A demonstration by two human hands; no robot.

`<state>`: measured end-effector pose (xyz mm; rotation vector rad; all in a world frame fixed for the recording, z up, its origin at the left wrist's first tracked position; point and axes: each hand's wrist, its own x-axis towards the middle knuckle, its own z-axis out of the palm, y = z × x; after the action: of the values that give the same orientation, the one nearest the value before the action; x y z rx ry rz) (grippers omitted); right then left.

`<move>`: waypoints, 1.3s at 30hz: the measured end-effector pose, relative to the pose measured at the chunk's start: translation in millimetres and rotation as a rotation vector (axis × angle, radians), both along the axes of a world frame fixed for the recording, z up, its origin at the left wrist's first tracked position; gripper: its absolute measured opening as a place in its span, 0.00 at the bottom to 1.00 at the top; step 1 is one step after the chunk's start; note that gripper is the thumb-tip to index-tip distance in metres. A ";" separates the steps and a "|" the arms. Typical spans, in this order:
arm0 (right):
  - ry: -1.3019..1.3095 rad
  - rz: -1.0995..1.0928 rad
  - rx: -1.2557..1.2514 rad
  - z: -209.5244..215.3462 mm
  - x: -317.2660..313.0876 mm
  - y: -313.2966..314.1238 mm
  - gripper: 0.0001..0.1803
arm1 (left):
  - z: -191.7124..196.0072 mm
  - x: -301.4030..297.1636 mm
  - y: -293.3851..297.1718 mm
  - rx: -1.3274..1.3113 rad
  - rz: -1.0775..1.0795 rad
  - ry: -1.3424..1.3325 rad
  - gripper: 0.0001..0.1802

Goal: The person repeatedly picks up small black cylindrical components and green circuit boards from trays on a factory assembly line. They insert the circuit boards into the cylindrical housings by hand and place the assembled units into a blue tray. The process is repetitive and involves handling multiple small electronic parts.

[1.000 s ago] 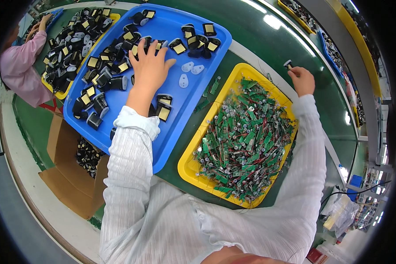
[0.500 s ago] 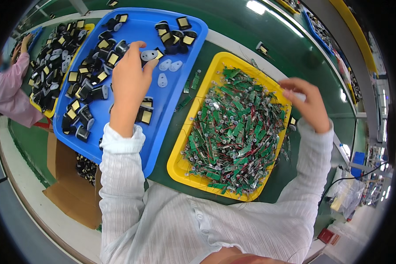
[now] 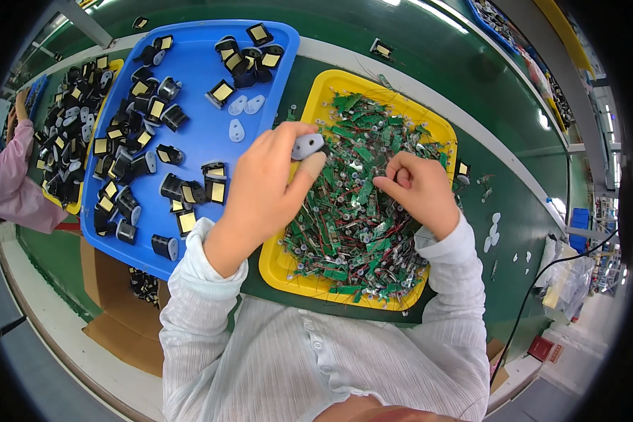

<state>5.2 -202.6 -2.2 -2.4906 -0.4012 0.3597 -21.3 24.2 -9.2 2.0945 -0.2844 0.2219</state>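
Between the thumb and fingers of my left hand (image 3: 264,190) is a black plastic housing with a grey oval end plate (image 3: 308,146); two small holes show in the plate. The hand is over the left edge of the yellow tray (image 3: 276,276). Heaped in that tray are small green circuit boards (image 3: 362,193) with thin red and dark wires. My right hand (image 3: 423,190) hovers over the right part of the heap, thumb and fingers pinched together; whatever they hold, if anything, cannot be made out.
A blue tray (image 3: 190,36) on the left holds several black housings (image 3: 155,109) with cream pads and loose grey plates (image 3: 237,130). Beyond it stands another yellow tray (image 3: 117,65), near a person in pink (image 3: 28,179). A cardboard box (image 3: 123,330) sits below. White pieces (image 3: 494,228) lie at right.
My left hand has moved right from the blue tray to the yellow tray, carrying the housing. The right hand has come left and down over the circuit boards, its fingers now pinched.
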 end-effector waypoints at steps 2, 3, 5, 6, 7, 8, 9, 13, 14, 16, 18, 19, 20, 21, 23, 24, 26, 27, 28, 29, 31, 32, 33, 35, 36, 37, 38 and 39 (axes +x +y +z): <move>0.219 -0.049 0.475 -2.5 1.7 -7.9 0.12 | -3.5 -1.4 -2.7 -0.111 -0.069 0.054 0.12; 0.305 -0.108 0.651 1.2 0.2 -7.9 0.10 | -4.1 -2.0 -3.6 -0.209 -0.113 0.154 0.12; 0.482 -0.225 1.008 14.1 -8.1 -1.3 0.07 | -4.0 -5.9 -4.2 -0.396 -0.192 0.359 0.12; 0.520 -0.233 1.158 10.9 -12.5 1.0 0.08 | -2.7 -7.1 -4.9 -0.506 -0.226 0.495 0.15; 0.510 -0.229 1.189 12.0 -18.8 7.7 0.08 | -3.3 -8.7 -7.7 -0.583 -0.258 0.523 0.15; 0.503 -0.223 1.224 12.8 -24.9 16.4 0.09 | -4.5 -10.1 -12.6 -0.656 -0.286 0.553 0.15; 0.496 -0.217 1.259 12.7 -29.8 23.6 0.09 | -5.6 -11.6 -15.1 -0.729 -0.314 0.583 0.16; 0.364 -0.178 1.237 6.2 -38.7 30.8 0.13 | 3.0 -15.4 -20.5 -0.792 -0.441 0.572 0.19; 0.344 -0.156 1.255 3.9 -39.8 30.2 0.12 | 5.1 -15.8 -19.8 -0.767 -0.434 0.570 0.19; 0.302 -0.116 1.289 -1.3 -41.6 28.0 0.11 | 11.0 -15.5 -17.2 -0.718 -0.424 0.566 0.19; 0.295 -0.098 1.291 -0.4 -42.4 28.3 0.11 | 9.7 -14.6 -15.0 -0.685 -0.417 0.561 0.17; 0.290 -0.089 1.293 0.4 -42.4 28.8 0.11 | 9.2 -14.1 -14.3 -0.667 -0.413 0.558 0.17; 0.293 -0.084 1.289 1.1 -42.5 29.6 0.10 | 9.2 -13.5 -13.8 -0.690 -0.414 0.567 0.16; 0.295 -0.080 1.285 1.9 -42.5 30.6 0.10 | 9.2 -13.0 -13.6 -0.712 -0.416 0.576 0.16; 0.316 -0.071 1.303 1.5 -42.8 30.5 0.08 | 6.7 -13.0 -13.8 -0.757 -0.409 0.570 0.15; 0.333 -0.068 1.324 0.3 -43.0 29.1 0.08 | 2.0 -13.5 -14.7 -0.779 -0.402 0.554 0.15; 0.369 -0.070 1.343 -0.5 -43.2 27.3 0.07 | -0.8 -14.6 -16.7 -0.833 -0.347 0.486 0.14; 0.387 -0.078 1.339 0.5 -43.9 26.7 0.06 | -0.5 -15.8 -19.0 -0.864 -0.299 0.433 0.13; 0.402 -0.088 1.335 1.8 -44.4 26.2 0.06 | -0.2 -16.3 -20.4 -0.896 -0.255 0.380 0.13; 0.401 -0.087 1.310 2.4 -44.5 26.3 0.06 | -2.9 -14.6 -19.7 -0.819 -0.257 0.272 0.13; 0.401 -0.084 1.262 3.4 -44.6 26.7 0.06 | -10.5 -10.2 -17.4 -0.662 -0.257 0.058 0.14; 0.413 -0.102 1.247 4.4 -44.5 27.0 0.06 | -10.2 -10.6 -17.2 -0.630 -0.252 0.045 0.14; 0.424 -0.120 1.232 5.5 -44.3 27.5 0.06 | -9.6 -11.2 -17.0 -0.598 -0.247 0.033 0.14; 0.418 -0.146 1.212 6.1 -44.5 27.7 0.06 | -8.4 -11.9 -17.4 -0.567 -0.236 0.017 0.14; 0.401 -0.154 1.206 6.0 -45.0 27.7 0.06 | -7.8 -12.0 -18.0 -0.567 -0.229 0.014 0.14; 0.384 -0.161 1.201 5.9 -45.6 27.8 0.06 | -7.6 -12.2 -18.2 -0.567 -0.223 0.011 0.14; 0.350 -0.167 1.188 5.8 -46.2 28.3 0.06 | -7.7 -12.2 -18.1 -0.555 -0.220 0.000 0.14; 0.317 -0.173 1.174 5.9 -46.8 29.1 0.06 | -7.8 -12.1 -17.9 -0.543 -0.218 -0.012 0.14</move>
<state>-41.7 -173.5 3.7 -1.2821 -0.1685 0.3074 -33.4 6.4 -17.0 1.5135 -0.4066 0.1587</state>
